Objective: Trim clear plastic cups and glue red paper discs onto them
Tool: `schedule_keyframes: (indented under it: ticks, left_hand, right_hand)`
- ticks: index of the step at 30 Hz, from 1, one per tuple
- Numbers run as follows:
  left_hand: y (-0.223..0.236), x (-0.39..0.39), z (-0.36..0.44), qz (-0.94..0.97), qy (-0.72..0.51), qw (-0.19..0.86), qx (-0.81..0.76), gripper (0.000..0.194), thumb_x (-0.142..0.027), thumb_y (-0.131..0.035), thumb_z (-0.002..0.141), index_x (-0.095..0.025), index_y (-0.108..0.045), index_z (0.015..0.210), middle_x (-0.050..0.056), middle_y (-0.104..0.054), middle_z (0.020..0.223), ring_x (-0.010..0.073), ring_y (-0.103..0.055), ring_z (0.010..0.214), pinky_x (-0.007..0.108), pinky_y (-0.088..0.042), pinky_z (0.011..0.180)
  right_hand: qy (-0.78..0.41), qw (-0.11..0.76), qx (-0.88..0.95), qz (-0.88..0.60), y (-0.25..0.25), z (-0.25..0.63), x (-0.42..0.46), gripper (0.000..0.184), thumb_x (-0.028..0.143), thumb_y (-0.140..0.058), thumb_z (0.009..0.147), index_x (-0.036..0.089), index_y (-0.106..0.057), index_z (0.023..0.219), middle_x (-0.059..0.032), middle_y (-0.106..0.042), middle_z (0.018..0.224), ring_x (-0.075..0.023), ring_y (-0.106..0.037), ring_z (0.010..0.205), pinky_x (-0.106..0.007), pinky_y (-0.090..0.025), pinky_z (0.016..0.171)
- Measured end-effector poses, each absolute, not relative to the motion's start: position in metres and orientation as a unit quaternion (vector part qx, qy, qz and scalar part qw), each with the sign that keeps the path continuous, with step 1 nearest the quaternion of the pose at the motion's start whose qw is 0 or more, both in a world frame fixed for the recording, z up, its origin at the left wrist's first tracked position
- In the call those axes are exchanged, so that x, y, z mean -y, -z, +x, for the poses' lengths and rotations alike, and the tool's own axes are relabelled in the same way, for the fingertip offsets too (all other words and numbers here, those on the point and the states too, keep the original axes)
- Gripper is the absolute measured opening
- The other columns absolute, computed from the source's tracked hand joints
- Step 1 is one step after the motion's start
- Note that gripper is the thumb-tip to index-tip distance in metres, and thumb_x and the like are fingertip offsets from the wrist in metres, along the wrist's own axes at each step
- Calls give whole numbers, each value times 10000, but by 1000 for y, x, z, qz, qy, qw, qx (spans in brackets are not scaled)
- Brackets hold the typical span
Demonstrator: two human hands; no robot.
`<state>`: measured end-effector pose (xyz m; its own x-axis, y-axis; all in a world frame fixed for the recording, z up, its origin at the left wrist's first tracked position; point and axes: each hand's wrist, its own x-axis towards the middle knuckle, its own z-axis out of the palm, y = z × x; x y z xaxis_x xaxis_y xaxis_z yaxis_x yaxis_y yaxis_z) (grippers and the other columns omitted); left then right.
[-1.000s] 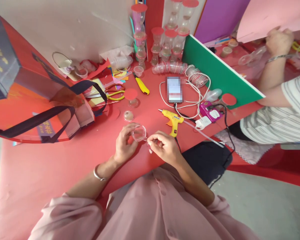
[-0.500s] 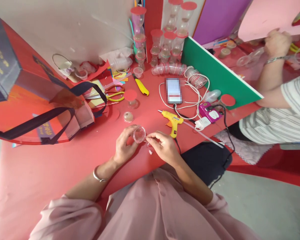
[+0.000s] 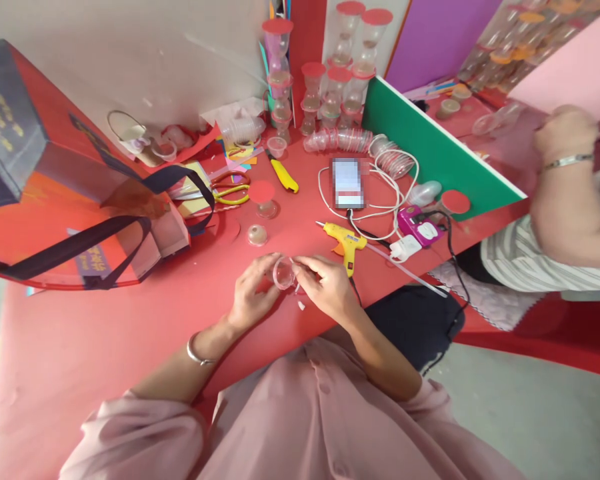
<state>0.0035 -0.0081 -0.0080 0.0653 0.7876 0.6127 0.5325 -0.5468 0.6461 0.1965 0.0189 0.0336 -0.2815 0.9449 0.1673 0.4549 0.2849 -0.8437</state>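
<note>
A small clear plastic cup [image 3: 283, 274] is held over the red table, its round rim facing up towards me. My left hand [image 3: 254, 293] grips its left side between thumb and fingers. On the cup's right rim, my right hand [image 3: 325, 288] is closed in a pinch; whether it grips the rim or a small bit there is hard to see. A whitish scrap [image 3: 301, 305] lies just below. Beyond my hands sit a small clear dome [image 3: 257, 235] with beige contents and a clear cup piece with a red disc [image 3: 262, 193] on top.
A yellow glue gun [image 3: 347, 243] lies right of my hands, near a phone [image 3: 347, 182] and white cable. A yellow cutter [image 3: 284, 175] and scissors [image 3: 233, 192] lie behind. A green board [image 3: 430, 143] stands at right; a co-worker's hand [image 3: 567, 137] holds pink sheet. A big bag [image 3: 80, 180] stands left.
The cup has shifted slightly right and tilted, and my right fingers have moved up along its rim. The co-worker's arm and pink sheet have moved to the right and lower.
</note>
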Motion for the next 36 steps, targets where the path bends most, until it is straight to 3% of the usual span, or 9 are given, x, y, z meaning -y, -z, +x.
schedule_keyframes:
  ticks: [4, 10, 14, 20, 23, 27, 33, 36]
  left_hand:
    - [8, 8, 4, 735, -497, 127, -444, 442, -207, -735, 923, -214, -636, 1353, 126, -769, 1196, 242, -745, 1102, 388, -628, 936]
    - [9, 8, 3, 716, -492, 192, -457, 399, -228, -745, 923, -202, -685, 1316, 136, -772, 1229, 245, -749, 1130, 397, -614, 1009]
    - [9, 8, 4, 688, -498, 259, -461, 419, -292, -789, 896, -183, -707, 1293, 160, -759, 1262, 256, -753, 1127, 381, -624, 986]
    - [10, 7, 3, 681, -501, 272, -459, 447, -292, -804, 885, -195, -698, 1308, 160, -746, 1290, 261, -737, 1165, 383, -617, 992]
    - [8, 8, 4, 709, -488, 247, -444, 447, -277, -791, 896, -192, -689, 1324, 157, -760, 1238, 255, -740, 1139, 393, -620, 983]
    - [7, 9, 4, 741, -477, 203, -427, 474, -299, -770, 914, -196, -664, 1365, 159, -760, 1212, 258, -743, 1110, 408, -628, 959]
    - [13, 8, 2, 726, -487, 184, -449, 519, -336, -792, 894, -201, -648, 1374, 155, -748, 1204, 264, -733, 1096, 422, -631, 941]
    - [14, 7, 2, 728, -490, 181, -444, 515, -330, -790, 894, -213, -644, 1373, 154, -736, 1212, 262, -730, 1098, 413, -635, 926]
  right_hand:
    - [-353, 346, 725, -480, -33, 197, -21, 245, 424, -691, 971, 196, -779, 993, -59, -753, 860, -156, -659, 691, -267, -498, 653]
    - [-355, 326, 745, -462, -32, 204, -26, 369, 417, -573, 1041, 197, -696, 772, -15, -653, 713, -138, -585, 656, -263, -413, 625]
    - [-402, 322, 729, -451, -27, 208, -27, 415, 442, -516, 1058, 202, -609, 731, -4, -614, 700, -144, -572, 672, -257, -428, 641]
    - [-397, 303, 734, -460, -29, 209, -25, 429, 487, -455, 1079, 206, -650, 820, -26, -695, 783, -155, -624, 721, -261, -450, 676]
    - [-327, 281, 770, -470, -28, 209, -24, 343, 457, -572, 1041, 200, -682, 841, -38, -727, 811, -156, -644, 720, -266, -437, 676]
    - [-231, 252, 809, -477, -24, 208, -24, 367, 355, -524, 1066, 195, -676, 773, -59, -724, 760, -171, -645, 689, -289, -411, 650]
    - [-293, 277, 788, -465, -28, 212, -20, 226, 248, -514, 1048, 216, -738, 1058, -80, -798, 1014, -207, -736, 891, -298, -516, 786]
    - [-288, 259, 795, -466, -31, 213, -18, 204, 232, -561, 1019, 229, -766, 1022, -64, -804, 950, -198, -738, 833, -288, -504, 741]
